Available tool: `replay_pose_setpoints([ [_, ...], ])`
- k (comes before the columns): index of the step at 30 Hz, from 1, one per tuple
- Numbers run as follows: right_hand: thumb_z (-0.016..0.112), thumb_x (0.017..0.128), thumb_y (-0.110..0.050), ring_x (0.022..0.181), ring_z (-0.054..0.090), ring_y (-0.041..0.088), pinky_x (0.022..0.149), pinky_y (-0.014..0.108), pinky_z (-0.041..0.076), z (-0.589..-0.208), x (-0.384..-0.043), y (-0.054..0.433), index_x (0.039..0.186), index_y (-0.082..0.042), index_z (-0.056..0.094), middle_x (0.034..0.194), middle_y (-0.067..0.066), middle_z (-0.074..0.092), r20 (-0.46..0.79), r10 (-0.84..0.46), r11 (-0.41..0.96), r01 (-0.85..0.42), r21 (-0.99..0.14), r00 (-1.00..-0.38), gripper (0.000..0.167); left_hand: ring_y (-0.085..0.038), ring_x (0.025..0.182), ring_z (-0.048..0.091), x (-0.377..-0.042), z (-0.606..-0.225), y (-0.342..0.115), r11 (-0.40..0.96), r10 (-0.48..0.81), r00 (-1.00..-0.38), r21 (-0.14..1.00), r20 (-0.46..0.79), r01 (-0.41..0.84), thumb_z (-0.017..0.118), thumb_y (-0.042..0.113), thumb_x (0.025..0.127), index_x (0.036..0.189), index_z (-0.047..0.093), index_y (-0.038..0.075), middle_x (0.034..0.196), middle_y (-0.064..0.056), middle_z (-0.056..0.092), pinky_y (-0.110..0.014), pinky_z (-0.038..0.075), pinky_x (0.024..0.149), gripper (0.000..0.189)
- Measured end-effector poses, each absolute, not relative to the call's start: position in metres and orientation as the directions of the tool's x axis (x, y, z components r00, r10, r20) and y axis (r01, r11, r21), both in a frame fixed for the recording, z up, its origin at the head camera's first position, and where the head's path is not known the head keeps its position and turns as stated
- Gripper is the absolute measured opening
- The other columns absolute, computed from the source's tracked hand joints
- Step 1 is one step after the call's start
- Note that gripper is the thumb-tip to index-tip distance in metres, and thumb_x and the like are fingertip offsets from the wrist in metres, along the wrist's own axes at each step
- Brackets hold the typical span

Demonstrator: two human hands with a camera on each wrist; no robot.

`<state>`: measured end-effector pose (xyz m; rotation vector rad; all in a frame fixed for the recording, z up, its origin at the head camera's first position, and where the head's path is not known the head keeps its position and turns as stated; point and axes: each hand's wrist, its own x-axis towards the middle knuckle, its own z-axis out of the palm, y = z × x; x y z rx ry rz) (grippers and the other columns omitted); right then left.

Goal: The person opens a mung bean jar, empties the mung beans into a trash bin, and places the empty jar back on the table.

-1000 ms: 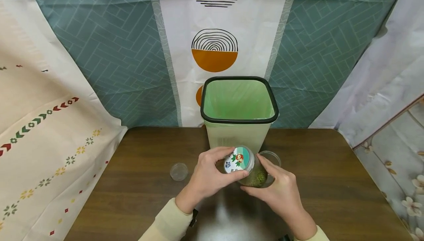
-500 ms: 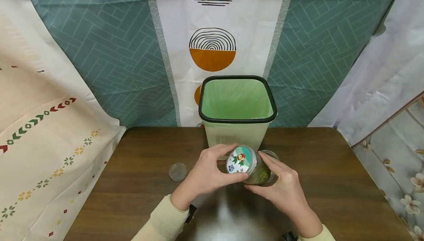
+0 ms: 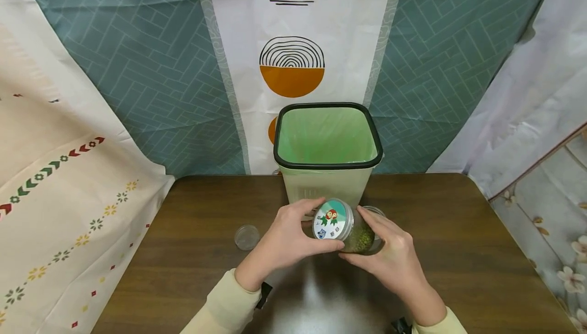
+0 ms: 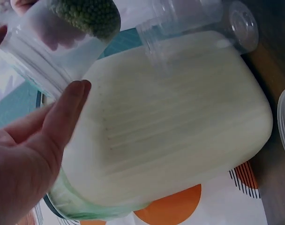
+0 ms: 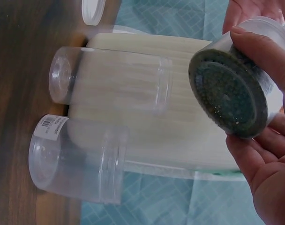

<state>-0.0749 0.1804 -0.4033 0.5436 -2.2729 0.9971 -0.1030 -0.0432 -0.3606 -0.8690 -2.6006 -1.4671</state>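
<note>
A clear jar (image 3: 358,235) partly filled with small green beans is held tilted above the table, in front of the bin. Its lid (image 3: 329,220) bears a white and teal picture label and faces up and to the left. My left hand (image 3: 293,235) grips the lid's rim between thumb and fingers. Around the jar's body my right hand (image 3: 390,252) curls, thumb and fingers on opposite sides. In the right wrist view the jar's base (image 5: 228,93) faces the camera, with beans showing through it.
A pale green bin (image 3: 327,183) with a black rim stands at the table's back. Two clear jars without lids, one plain (image 5: 109,79) and one with a barcode label (image 5: 77,157), stand close before it. A clear lid (image 3: 247,237) lies to the left on the brown table (image 3: 192,273).
Both hands and the jar have shifted slightly right and up relative to the bin. The labelled lid has turned a little, and both hands keep hold. The head view has drifted slightly.
</note>
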Motion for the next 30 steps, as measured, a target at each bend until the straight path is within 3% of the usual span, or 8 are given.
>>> replay_pose_setpoints([
  [4,0.093,0.044,-0.035,0.111,0.061,0.017,0.098,0.004,0.036,-0.4024,-0.0758,0.18,0.128,-0.021,0.058,0.12,0.001,0.064,0.661,-0.126,0.644,-0.568,-0.512,-0.739,0.092,-0.004,0.112,0.056,-0.1031,-0.3592,-0.0428,0.426,0.427,-0.866,0.787,0.261,0.447,0.077,0.06,0.061,0.136,0.045,0.024,0.129,0.008,0.055,-0.026,0.052,0.089,0.089],
  [7,0.093,0.044,-0.033,0.109,0.061,0.017,0.098,0.005,0.037,-0.4025,-0.0764,0.1799,0.127,-0.02,0.058,0.119,0.001,0.065,0.678,-0.13,0.636,-0.586,-0.503,-0.724,0.092,-0.007,0.123,0.048,-0.1044,-0.3572,-0.0446,0.381,0.483,-0.834,0.793,0.267,0.475,0.08,0.05,0.065,0.144,0.034,0.019,0.142,0.001,0.044,-0.026,0.049,0.096,0.097],
  [12,0.093,0.043,-0.033,0.11,0.061,0.017,0.098,0.004,0.037,-0.4024,-0.0759,0.1797,0.128,-0.019,0.058,0.119,0.001,0.064,0.669,-0.137,0.634,-0.584,-0.507,-0.731,0.092,-0.007,0.116,0.051,-0.1056,-0.3555,-0.0459,0.346,0.545,-0.789,0.781,0.284,0.52,0.08,0.029,0.069,0.142,0.038,0.019,0.136,0.007,0.046,-0.025,0.049,0.095,0.084],
  [16,0.093,0.045,-0.035,0.112,0.059,0.017,0.099,0.004,0.035,-0.4018,-0.0747,0.1793,0.128,-0.021,0.057,0.121,0.001,0.063,0.64,-0.135,0.655,-0.553,-0.515,-0.756,0.092,-0.006,0.107,0.056,-0.1043,-0.3568,-0.0438,0.404,0.492,-0.828,0.771,0.27,0.492,0.079,0.042,0.069,0.136,0.046,0.02,0.127,0.009,0.053,-0.024,0.052,0.09,0.078],
  [21,0.092,0.046,-0.036,0.113,0.059,0.016,0.098,0.003,0.035,-0.402,-0.0738,0.1785,0.129,-0.022,0.057,0.121,0.0,0.063,0.629,-0.13,0.657,-0.543,-0.524,-0.766,0.092,-0.004,0.109,0.054,-0.1036,-0.3566,-0.0449,0.435,0.463,-0.857,0.786,0.224,0.441,0.076,0.059,0.064,0.138,0.043,0.024,0.127,0.01,0.05,-0.029,0.051,0.093,0.089],
  [26,0.093,0.045,-0.035,0.112,0.06,0.016,0.097,0.004,0.036,-0.4026,-0.0745,0.178,0.128,-0.02,0.058,0.12,0.0,0.064,0.637,-0.134,0.639,-0.557,-0.53,-0.759,0.091,-0.006,0.123,0.046,-0.1064,-0.3548,-0.0505,0.345,0.556,-0.796,0.804,0.241,0.484,0.081,0.038,0.068,0.143,0.031,0.031,0.142,0.006,0.04,-0.032,0.046,0.102,0.091],
  [30,0.093,0.044,-0.037,0.112,0.06,0.018,0.098,0.003,0.035,-0.4028,-0.0749,0.1786,0.128,-0.02,0.058,0.12,0.0,0.064,0.621,-0.131,0.648,-0.541,-0.536,-0.773,0.092,-0.006,0.121,0.047,-0.1076,-0.3541,-0.0519,0.314,0.576,-0.777,0.809,0.253,0.496,0.081,0.024,0.07,0.141,0.036,0.027,0.139,0.007,0.044,-0.032,0.048,0.099,0.084],
])
